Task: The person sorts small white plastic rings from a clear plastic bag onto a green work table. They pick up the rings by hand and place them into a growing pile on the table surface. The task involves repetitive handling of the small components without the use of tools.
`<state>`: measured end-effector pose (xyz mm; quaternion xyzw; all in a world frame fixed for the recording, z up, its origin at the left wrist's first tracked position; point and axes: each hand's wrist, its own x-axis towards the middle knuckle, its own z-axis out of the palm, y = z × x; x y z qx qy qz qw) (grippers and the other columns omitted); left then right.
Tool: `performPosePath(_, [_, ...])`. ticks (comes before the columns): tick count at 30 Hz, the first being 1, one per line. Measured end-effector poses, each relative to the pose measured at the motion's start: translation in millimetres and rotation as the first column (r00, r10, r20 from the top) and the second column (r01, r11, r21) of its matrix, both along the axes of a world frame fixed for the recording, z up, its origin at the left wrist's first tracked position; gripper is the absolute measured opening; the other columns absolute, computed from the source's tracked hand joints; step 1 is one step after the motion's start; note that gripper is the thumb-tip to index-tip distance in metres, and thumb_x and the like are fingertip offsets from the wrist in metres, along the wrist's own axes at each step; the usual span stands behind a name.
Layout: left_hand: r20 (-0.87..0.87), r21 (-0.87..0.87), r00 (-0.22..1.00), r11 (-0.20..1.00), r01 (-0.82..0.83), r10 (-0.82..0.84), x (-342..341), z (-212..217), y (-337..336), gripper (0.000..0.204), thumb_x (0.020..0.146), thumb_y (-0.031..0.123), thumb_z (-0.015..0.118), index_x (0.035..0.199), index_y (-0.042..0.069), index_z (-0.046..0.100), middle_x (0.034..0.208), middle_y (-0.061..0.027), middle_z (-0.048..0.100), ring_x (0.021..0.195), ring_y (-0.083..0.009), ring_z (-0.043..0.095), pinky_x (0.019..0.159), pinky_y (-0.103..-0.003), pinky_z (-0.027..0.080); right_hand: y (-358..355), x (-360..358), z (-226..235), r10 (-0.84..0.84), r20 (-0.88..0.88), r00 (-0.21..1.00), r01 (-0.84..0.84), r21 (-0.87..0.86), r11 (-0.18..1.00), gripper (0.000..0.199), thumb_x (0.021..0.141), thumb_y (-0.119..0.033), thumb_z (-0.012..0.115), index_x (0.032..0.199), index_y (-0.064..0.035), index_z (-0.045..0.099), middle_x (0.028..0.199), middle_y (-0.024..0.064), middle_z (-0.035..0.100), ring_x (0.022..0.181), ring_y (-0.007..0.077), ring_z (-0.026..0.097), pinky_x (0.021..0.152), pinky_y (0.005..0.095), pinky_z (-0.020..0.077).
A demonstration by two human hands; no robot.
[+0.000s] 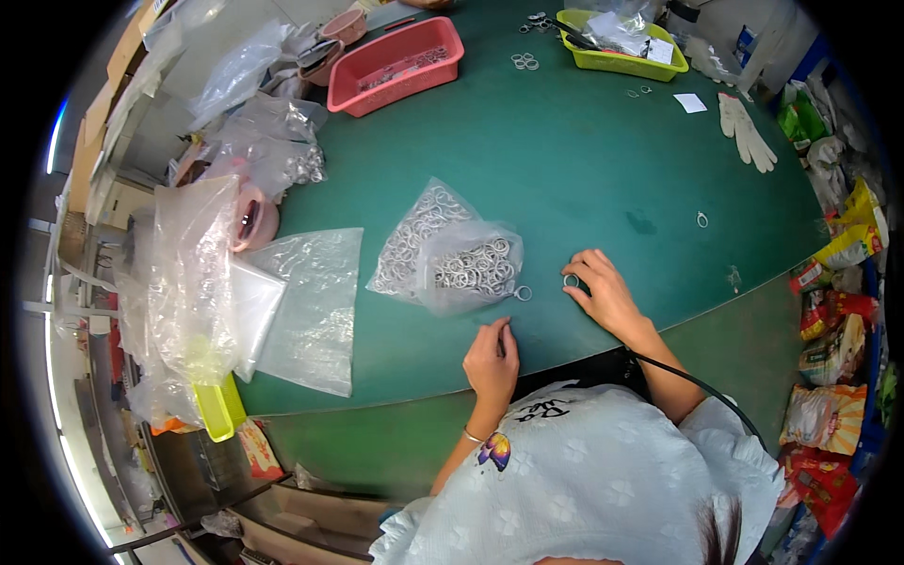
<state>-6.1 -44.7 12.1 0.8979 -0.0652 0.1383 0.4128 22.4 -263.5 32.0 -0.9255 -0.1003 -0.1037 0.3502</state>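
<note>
On the green table, my right hand (605, 294) pinches a small silver metal ring (571, 281) between thumb and fingers. My left hand (492, 362) rests near the table's front edge, its fingers curled closed; whatever may be inside them is hidden. Just beyond it lies a single metal ring (524, 293) with a small tab. Beside that ring, an open clear plastic bag (428, 282) is filled with many similar rings. A second clear bag of rings (424, 221) lies flat behind it, partly covered by the first.
Clear plastic bags (315, 311) lie at the left. A red basin (405, 71) with small metal parts and a yellow-green basket (621, 64) stand at the far side. At the right are a white glove (746, 132) and another ring (702, 219). A black cable (692, 379) crosses my right forearm.
</note>
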Motion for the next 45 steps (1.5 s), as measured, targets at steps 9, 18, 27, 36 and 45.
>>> performPosePath(9, [-0.229,0.109,0.955,0.970,0.219,-0.190,20,10,-15,0.031,0.087,0.013,0.069,0.117,0.007,0.064,0.068,-0.0096,0.061,0.053,-0.0283,0.059,0.050,-0.041,0.046,0,1,-21,-0.053,0.084,0.995,0.036,0.194,0.980,0.029,0.074,-0.003,0.075,0.099,-0.0017,0.062,0.099,0.0120,0.056,0.095,0.0317,0.054,0.083,0.0402,0.0458])
performPosePath(18, [0.015,0.035,0.993,0.992,0.119,-0.120,44,18,-14,0.010,0.086,0.008,0.071,0.094,0.002,0.068,0.063,-0.0086,0.061,0.053,-0.0180,0.057,0.050,-0.032,0.045,-2,2,-27,-0.044,0.128,0.991,0.015,0.221,0.975,0.025,0.074,-0.004,0.075,0.095,-0.0026,0.062,0.098,0.0099,0.056,0.094,0.0310,0.054,0.084,0.0407,0.0449])
performPosePath(27, [0.354,-0.426,0.875,0.890,-0.164,0.331,43,100,18,0.024,0.090,-0.007,0.060,0.114,-0.003,0.061,0.071,-0.0022,0.059,0.062,-0.0062,0.050,0.061,-0.020,0.043,-4,-1,-27,-0.040,0.118,0.992,0.009,0.254,0.967,0.024,0.074,-0.003,0.074,0.095,-0.0029,0.062,0.097,0.0095,0.056,0.093,0.0300,0.053,0.084,0.0400,0.0445])
performPosePath(36, [0.339,-0.207,0.918,0.968,-0.142,0.207,24,63,21,0.014,0.091,0.000,0.062,0.105,-0.001,0.066,0.074,-0.0015,0.059,0.061,-0.0059,0.050,0.054,-0.021,0.041,-5,-2,-24,-0.039,0.101,0.994,0.010,0.276,0.961,0.025,0.074,-0.003,0.074,0.096,-0.0026,0.062,0.098,0.0090,0.055,0.094,0.0290,0.053,0.083,0.0403,0.0450])
performPosePath(45, [-0.057,-0.256,0.984,0.955,0.150,-0.170,-3,-16,-26,0.017,0.088,-0.003,0.067,0.105,-0.001,0.069,0.066,0.0030,0.057,0.054,-0.0010,0.046,0.049,-0.017,0.038,-8,-5,-21,-0.039,0.037,0.999,0.026,0.308,0.951,0.028,0.073,-0.003,0.075,0.099,-0.0046,0.064,0.100,0.0076,0.055,0.097,0.0283,0.055,0.085,0.0397,0.0454])
